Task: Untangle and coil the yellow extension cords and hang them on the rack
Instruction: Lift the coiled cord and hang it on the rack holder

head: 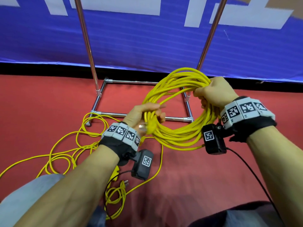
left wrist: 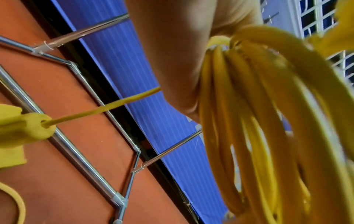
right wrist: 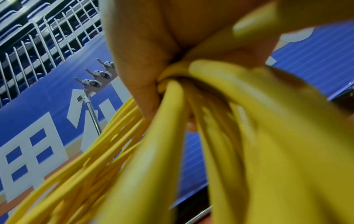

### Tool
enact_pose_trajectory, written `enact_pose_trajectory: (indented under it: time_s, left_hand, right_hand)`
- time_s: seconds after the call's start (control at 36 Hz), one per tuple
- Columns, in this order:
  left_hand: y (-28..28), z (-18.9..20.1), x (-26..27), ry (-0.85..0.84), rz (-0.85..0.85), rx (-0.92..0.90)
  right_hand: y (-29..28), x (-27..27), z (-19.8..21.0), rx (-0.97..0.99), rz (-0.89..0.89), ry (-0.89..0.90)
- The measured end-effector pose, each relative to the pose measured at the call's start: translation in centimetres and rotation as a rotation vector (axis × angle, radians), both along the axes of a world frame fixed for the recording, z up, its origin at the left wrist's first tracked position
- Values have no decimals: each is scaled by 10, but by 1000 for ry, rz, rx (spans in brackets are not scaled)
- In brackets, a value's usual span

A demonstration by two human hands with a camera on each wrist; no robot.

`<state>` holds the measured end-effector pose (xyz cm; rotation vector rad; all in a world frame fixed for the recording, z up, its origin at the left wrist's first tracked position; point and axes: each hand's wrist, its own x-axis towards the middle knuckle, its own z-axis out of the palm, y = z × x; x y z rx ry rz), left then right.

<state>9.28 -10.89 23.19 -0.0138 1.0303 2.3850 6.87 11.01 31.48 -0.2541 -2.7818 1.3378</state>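
A yellow cord coil (head: 176, 131) of several loops hangs in the air between both hands, in front of the chrome rack (head: 91, 63). My left hand (head: 147, 114) grips the coil's left side, fingers curled round the bundle (left wrist: 229, 91). My right hand (head: 209, 91) grips the coil's upper right part, the strands (right wrist: 172, 113) bunched in its fist. A second yellow cord (head: 68, 154) lies loose and tangled on the red floor at the lower left, with its plug (head: 125, 183) near my left forearm. A yellow socket end (left wrist: 28, 128) hangs below the left wrist.
The rack's base frame (head: 142, 117) lies on the red carpet right behind the coil, with two upright poles (head: 210, 35). A blue banner wall (head: 147, 38) stands behind it. Hooks on the rack's top (right wrist: 95, 75) show in the right wrist view. My knees (head: 24, 194) sit at the bottom.
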Motion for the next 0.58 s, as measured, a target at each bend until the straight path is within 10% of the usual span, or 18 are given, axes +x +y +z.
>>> enact_pose_trajectory:
  time_s: [0.58]
  left_hand:
    - [6, -20, 4, 192, -122, -733]
  right_hand:
    - [-28, -4, 23, 499, 42, 406]
